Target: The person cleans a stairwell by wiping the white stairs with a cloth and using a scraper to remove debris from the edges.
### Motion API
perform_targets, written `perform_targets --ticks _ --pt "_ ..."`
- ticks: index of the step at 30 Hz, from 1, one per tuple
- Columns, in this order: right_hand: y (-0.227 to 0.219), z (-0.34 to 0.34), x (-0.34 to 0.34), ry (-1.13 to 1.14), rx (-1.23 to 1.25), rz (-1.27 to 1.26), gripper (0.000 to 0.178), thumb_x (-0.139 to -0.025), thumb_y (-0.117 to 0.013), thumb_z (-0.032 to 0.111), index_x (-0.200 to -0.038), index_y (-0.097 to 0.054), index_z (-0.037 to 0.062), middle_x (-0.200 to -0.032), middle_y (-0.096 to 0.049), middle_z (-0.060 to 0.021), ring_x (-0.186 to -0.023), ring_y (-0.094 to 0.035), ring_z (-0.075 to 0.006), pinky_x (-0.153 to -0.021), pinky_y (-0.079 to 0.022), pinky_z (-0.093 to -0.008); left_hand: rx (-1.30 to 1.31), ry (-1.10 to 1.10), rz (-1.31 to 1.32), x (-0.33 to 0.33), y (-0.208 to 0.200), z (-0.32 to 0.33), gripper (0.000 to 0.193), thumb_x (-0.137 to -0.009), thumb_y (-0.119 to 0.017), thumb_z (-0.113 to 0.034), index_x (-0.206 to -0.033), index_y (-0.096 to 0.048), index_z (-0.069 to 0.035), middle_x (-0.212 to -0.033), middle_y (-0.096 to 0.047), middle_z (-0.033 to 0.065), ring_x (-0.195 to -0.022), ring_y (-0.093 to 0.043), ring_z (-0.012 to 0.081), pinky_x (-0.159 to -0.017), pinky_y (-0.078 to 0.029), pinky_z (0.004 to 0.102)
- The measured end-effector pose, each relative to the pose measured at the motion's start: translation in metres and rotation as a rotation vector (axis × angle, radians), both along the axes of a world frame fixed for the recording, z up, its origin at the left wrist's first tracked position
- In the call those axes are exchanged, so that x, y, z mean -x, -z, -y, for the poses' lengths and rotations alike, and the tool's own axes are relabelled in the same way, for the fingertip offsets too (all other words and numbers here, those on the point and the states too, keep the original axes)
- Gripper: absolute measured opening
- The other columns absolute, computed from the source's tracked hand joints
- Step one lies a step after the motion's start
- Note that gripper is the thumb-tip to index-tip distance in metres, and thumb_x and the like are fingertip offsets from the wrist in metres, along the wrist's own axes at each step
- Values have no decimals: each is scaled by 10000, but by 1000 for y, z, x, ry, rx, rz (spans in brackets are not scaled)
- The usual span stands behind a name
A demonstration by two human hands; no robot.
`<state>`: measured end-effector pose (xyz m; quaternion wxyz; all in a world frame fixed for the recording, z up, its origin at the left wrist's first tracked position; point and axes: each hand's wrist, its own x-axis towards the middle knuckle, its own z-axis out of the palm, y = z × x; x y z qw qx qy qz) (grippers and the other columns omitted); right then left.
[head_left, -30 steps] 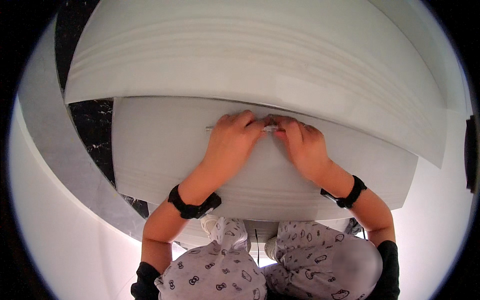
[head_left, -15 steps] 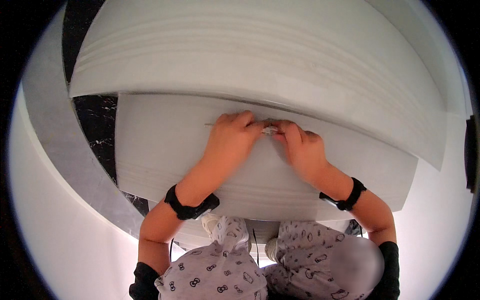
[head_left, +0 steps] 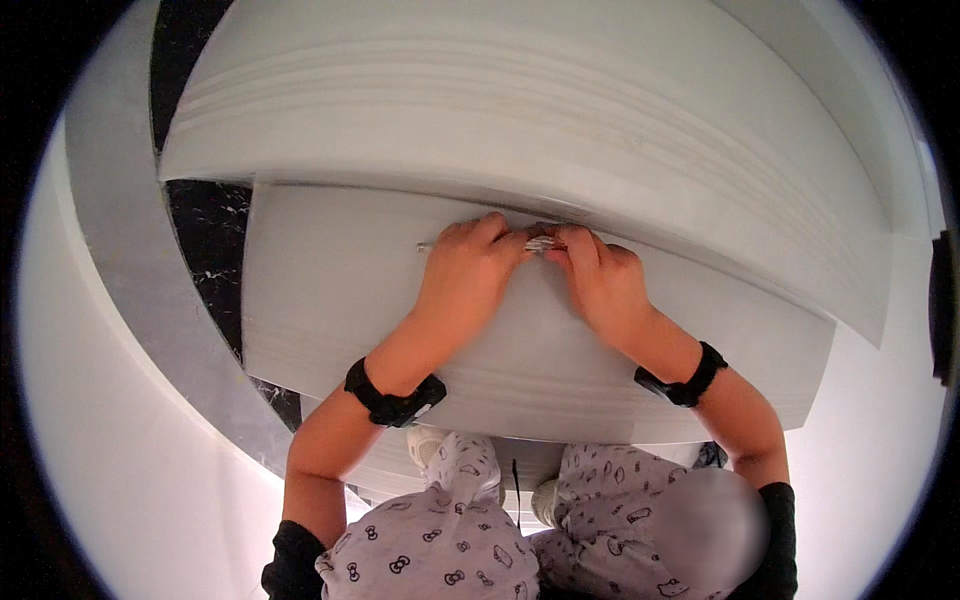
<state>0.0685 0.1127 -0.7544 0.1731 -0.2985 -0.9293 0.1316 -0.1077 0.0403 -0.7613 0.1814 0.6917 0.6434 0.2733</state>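
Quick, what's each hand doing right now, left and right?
Left hand: closed, fingers curled over the thin metal handle on the white drawer front.
Right hand: closed, fingertips gripping the same handle.

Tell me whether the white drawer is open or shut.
Cannot tell. The white drawer front sits below the countertop; both hands, left hand and right hand, grip its metal handle.

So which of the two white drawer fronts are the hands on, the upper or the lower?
The lower drawer front. Both the left hand and right hand grip the thin metal handle at its top edge; the upper front overhangs it, untouched.
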Motion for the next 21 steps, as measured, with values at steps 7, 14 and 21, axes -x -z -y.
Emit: perform_targets --ticks 7,14,21 --pt "2 4 4 -30 -24 -10 151 -865 -582 162 -932 -497 57 -751 -620 -121 -532 -608 -279 -456 -486 -373 -20 2 -41 4 -7 8 127 -816 -631 -137 -912 -668 -63 -793 -561 104 -729 -585 321 -672 -478 413" --pt "1 8 4 -65 -16 3 165 -871 -588 185 -907 -488 58 -715 -610 -124 -526 -613 -265 -435 -480 -356 33 37 -75 10 -6 8 151 -808 -641 -146 -929 -669 -59 -834 -582 112 -747 -586 328 -697 -477 421" --pt "0 4 19 -54 -84 17 182 -867 -597 205 -902 -482 69 -738 -616 -110 -537 -619 -264 -442 -486 -361 -66 -10 -45 19 3 13 139 -815 -646 -160 -910 -659 -60 -833 -577 115 -750 -590 330 -674 -480 436"
